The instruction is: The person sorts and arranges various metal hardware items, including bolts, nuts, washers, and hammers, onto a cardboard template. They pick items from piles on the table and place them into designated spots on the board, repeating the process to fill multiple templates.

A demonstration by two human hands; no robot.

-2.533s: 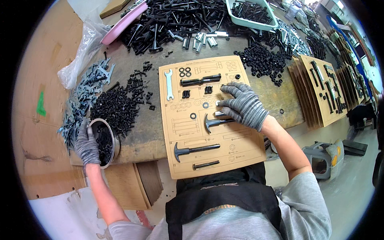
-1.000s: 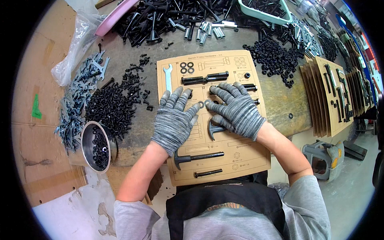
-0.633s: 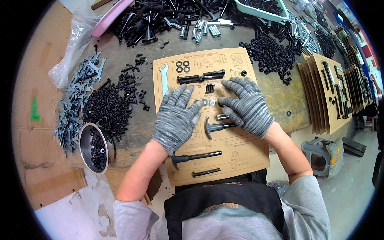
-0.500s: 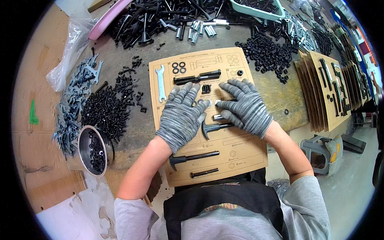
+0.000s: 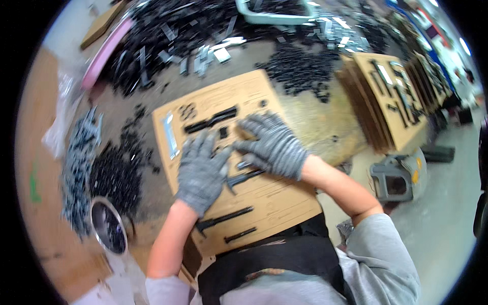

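Both my hands wear grey striped knit gloves and lie flat on a printed cardboard sheet [image 5: 284, 206]. My left hand [image 5: 202, 165] rests left of the middle, fingers apart. My right hand [image 5: 272, 145] is just to its right, fingers spread, thumb near the left one. Around them on the sheet are an open-ended wrench [image 5: 170, 134], black rings [image 5: 187, 111], long black bolts [image 5: 211, 120], short black screws [image 5: 223, 132] and a black nut [image 5: 263, 103]. A black T-shaped piece [image 5: 236, 180] sits below my right hand, another [image 5: 223, 218] nearer me, beside a black bolt [image 5: 240, 235]. Motion blurs the picture.
Left are piles of grey wrenches [image 5: 81, 178] and black screws [image 5: 119, 178], and a metal bowl [image 5: 101, 236]. Black nuts [image 5: 300, 66] and a mint tray [image 5: 274, 19] lie behind. Cardboard sheets with parts [image 5: 378, 101] stand at the right, above a grey plastic stool [image 5: 391, 183].
The whole view has swung, so the sheet and my hands appear further left and more tilted. Both hands remain flat on the sheet.
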